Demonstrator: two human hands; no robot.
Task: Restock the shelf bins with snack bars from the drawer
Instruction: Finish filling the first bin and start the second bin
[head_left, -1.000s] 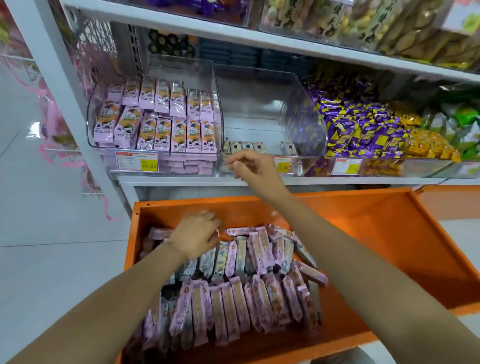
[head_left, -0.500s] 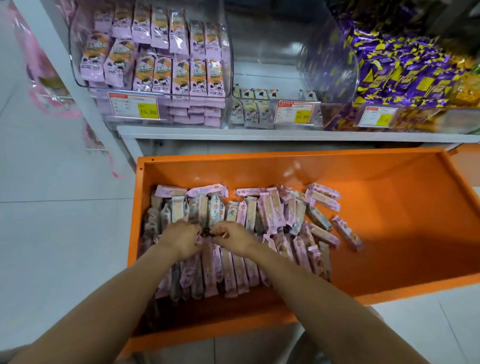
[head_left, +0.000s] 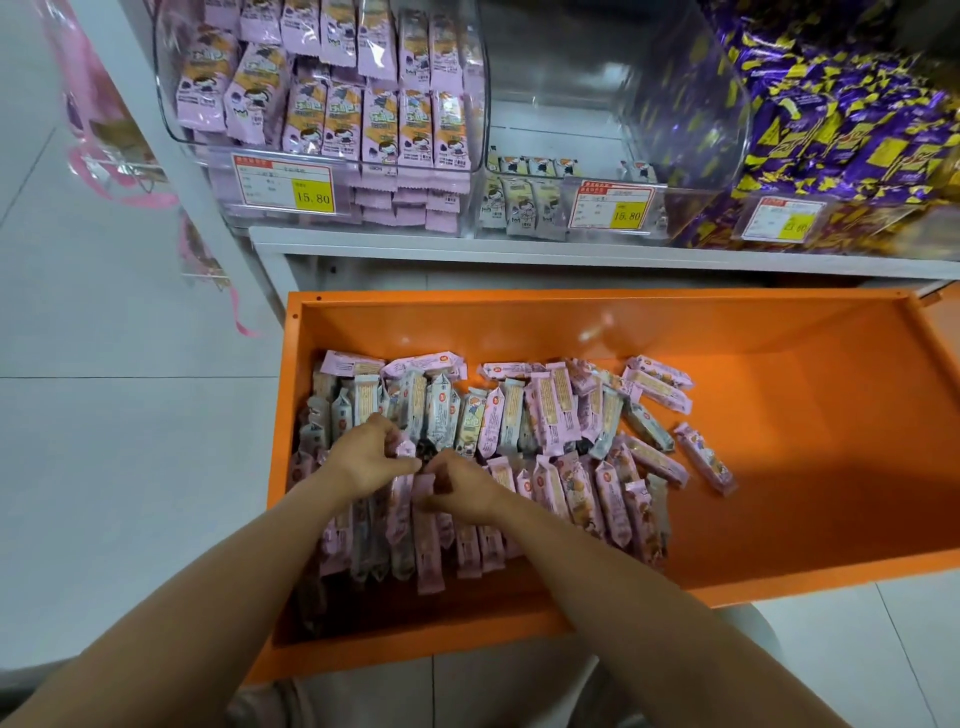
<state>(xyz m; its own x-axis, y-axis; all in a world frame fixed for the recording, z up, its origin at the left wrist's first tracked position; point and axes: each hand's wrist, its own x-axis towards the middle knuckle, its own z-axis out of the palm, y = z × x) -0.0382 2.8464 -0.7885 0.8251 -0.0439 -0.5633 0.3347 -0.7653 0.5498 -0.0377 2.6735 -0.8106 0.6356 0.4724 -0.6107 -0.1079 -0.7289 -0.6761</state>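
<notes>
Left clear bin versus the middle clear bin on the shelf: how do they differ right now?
The left clear bin is stacked high with lilac-wrapped snack bars; the middle clear bin holds only a few grey-wrapped packets along its front. The left clear bin's walls are mostly hidden by stock; the middle clear bin's show bare and see-through. Both stand on the white shelf; the left price tag and the middle price tag each read 15.80.

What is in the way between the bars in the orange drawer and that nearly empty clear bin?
Nothing visible. The left hand and right hand grip snack bars in the open drawer, and the space up to the middle bin is free, apart from its own clear front wall.
</notes>
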